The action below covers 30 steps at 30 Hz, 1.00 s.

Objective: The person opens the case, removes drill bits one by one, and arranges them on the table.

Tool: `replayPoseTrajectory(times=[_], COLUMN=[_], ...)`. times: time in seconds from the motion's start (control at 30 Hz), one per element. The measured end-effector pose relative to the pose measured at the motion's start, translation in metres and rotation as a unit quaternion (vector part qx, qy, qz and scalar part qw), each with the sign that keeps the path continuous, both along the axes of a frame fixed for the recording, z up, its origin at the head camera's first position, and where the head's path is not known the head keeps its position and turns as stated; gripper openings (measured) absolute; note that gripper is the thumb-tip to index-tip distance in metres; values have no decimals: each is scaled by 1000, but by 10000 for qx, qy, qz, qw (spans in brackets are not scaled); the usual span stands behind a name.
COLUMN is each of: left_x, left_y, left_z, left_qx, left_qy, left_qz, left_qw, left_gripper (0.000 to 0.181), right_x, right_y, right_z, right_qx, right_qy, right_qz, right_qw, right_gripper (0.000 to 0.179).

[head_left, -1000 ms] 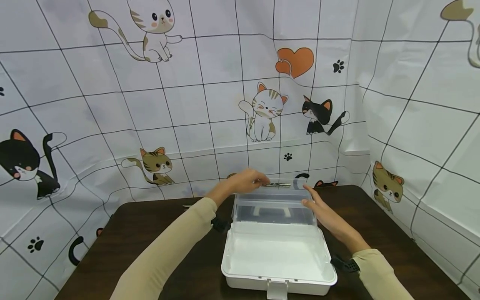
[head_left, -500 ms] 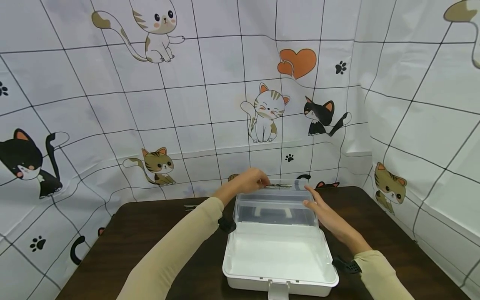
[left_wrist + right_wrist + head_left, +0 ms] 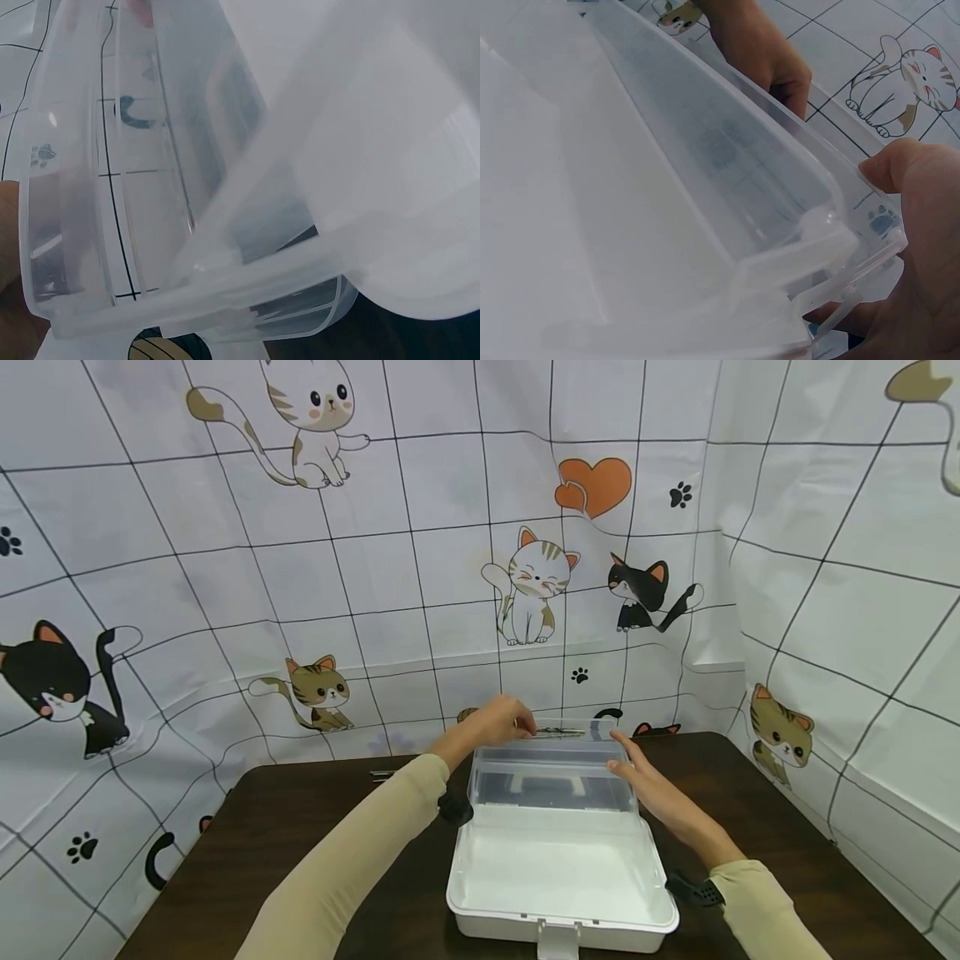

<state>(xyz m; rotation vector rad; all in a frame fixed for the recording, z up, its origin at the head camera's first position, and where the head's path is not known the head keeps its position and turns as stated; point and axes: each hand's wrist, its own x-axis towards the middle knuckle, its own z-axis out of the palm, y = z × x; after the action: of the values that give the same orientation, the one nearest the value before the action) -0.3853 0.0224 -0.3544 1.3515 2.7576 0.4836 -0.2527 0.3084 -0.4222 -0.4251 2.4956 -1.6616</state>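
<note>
A white storage box (image 3: 555,868) stands open on the table, its clear tiered trays (image 3: 551,785) raised at the back. Thin silvery metal rods (image 3: 561,732) show at the top tray, too small to identify. My left hand (image 3: 491,722) reaches behind the trays from the left. Its curled fingertips pinch the rods' left ends, though the contact is partly hidden. In the right wrist view this hand hangs fingers-down beyond the clear plastic. My right hand (image 3: 648,781) grips the trays' right side; the right wrist view shows the thumb (image 3: 889,166) above and fingers lower, around the clear edge.
More thin metal pieces (image 3: 381,775) lie on the dark brown table (image 3: 300,827), left of the box and partly behind the left sleeve. The box's front latch (image 3: 558,937) hangs down. A white sheet printed with cats (image 3: 420,568) covers the walls behind and at the right.
The left forearm has shifted slightly right, while its hand stays at the top tray. Slightly more of the metal rods shows beside the fingertips. The right hand holds its place.
</note>
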Motion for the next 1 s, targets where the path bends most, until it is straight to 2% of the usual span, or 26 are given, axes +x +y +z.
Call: replayPoseTrajectory(times=[0.3,0.43,0.63,1.0], left_x=[-1,0,2,7], left_y=[-2,-6,-15,-35], left_z=[3,4,5,10], left_qx=[-63,52,375,751], left_qy=[-56,-178,-383,-181], left_qz=[-107,-124,77,141], left_qw=[9999,9998,9985,9969], left_gripper=[14,15,15,14], right_x=[0,0,0,1], right_y=[0,0,0,-2], right_z=[0,0,0,2], right_qx=[62,48,-22,-26], right_qy=[-26,-19,-13,-17], right_qz=[-37,-16,13,6], right_qw=[10000,10000,10000,10000], right_gripper=[71,70,70,69])
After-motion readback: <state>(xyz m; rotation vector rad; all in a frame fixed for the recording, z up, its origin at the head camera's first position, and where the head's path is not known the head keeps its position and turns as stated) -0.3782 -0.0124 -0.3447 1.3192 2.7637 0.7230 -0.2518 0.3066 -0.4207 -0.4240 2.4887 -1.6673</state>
